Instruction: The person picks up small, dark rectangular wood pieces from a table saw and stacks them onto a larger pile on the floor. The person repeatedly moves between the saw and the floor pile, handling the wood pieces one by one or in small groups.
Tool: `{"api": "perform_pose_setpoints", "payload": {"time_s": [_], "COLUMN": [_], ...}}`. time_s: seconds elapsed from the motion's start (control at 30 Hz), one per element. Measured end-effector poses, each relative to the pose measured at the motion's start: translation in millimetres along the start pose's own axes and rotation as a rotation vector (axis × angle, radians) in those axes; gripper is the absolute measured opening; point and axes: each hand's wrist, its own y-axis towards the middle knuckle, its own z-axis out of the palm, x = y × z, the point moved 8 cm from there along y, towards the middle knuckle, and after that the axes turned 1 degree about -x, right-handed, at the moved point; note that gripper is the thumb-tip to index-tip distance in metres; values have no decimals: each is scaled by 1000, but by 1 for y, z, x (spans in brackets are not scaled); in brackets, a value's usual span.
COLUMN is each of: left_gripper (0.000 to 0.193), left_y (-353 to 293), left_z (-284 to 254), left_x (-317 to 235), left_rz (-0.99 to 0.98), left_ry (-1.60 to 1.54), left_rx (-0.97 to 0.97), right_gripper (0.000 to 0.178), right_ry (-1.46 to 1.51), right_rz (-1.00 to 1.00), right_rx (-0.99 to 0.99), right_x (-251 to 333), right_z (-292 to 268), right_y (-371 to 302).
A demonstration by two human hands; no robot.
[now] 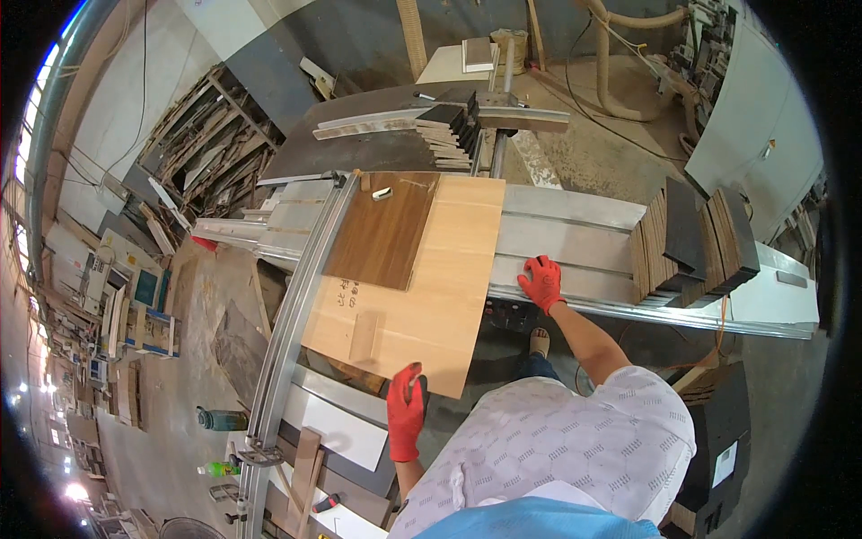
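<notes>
My left hand (406, 415), in a red glove, is at the near edge of a light wood panel (458, 260). Its fingers point up and look apart, with nothing seen in them. On the metal table (570, 242), just right of that panel, rests my right hand (541, 284), also red-gloved, its fingers spread. A dark brown wood-grain board (382, 238) lies over the panel's far left part, with a small white object (382, 193) on top. Nearer to me, a small wooden block (365, 337) sits on the panel beside some handwritten marks.
Stacks of dark-faced boards (664, 238) stand on the table's right end. A metal rail (296, 314) runs along the panel's left side. Beyond lies another pile of cut strips (449, 135). A green bottle (222, 419) and white boards (337, 431) are at the lower left.
</notes>
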Motion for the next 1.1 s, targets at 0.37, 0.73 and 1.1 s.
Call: {"api": "perform_pose_setpoints", "payload": {"time_s": [0.37,0.73,1.1], "left_gripper": [26,28,55], "left_y": [100,178,393], "left_z": [163,266,243], "left_x": [-17,-51,48], "left_rz": [-129,-122,-419], "left_ry": [-104,-34,-524], "left_rx": [297,464,480], "right_gripper": [26,37,32], "right_ry": [42,466,1050], "right_rz": [73,219,642], "right_rx": [295,850,843], "right_x": [-21,-55,-51], "right_z": [4,14,12], "right_y": [28,64,109]}}
